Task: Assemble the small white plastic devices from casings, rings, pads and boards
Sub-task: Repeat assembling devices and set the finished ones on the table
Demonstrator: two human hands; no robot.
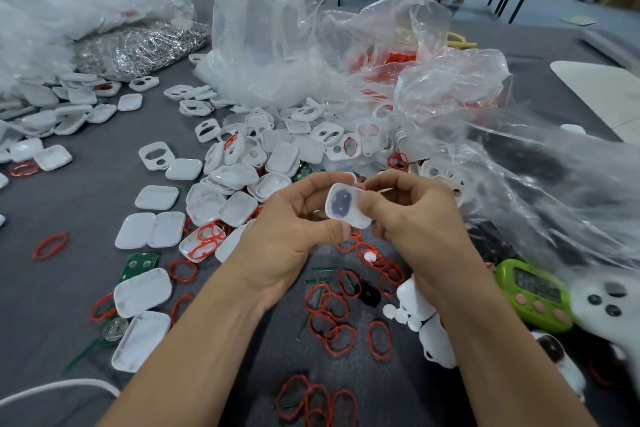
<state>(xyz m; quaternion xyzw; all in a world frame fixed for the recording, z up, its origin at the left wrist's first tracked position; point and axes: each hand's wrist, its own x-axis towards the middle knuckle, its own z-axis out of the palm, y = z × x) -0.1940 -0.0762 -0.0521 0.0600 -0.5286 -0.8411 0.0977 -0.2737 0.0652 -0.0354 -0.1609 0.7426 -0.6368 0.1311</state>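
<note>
Two bare hands meet over a grey cloth-covered table (69, 270), up and to the left of a lime-green digital timer with pink buttons (535, 291). Between them we see a small white rounded-rectangular plastic casing (348, 215), held clear of the cloth with its hollow side turned toward the camera.

The left hand (294, 229) grips the casing's left edge, thumb below and fingers curled over the top. The right hand (415, 218) pinches its right end, thumb laid across the inside and fingers curled behind. A dark round pad (340, 203) shows in the casing's left half; whether it is fully seated we cannot tell.

Left of the timer, beneath the person's wrists, we find thin red rubber rings (341, 322) scattered loose on the cloth, some overlapping. Farther left of the timer, closed white casing halves lie flat, with a green circuit board (140, 263) partly tucked under one of them.

Up and to the left of the timer, beyond the hands, a heap of white plastic casings and cut-out frames (277, 149) spreads from the foot of a tall crumpled clear plastic bag (270, 28). Much farther up and left of the timer, we see a clear bag packed with shiny silver metal parts (138, 48).

Just right of the timer lies a white handheld controller with dark round buttons (609, 305).
</note>
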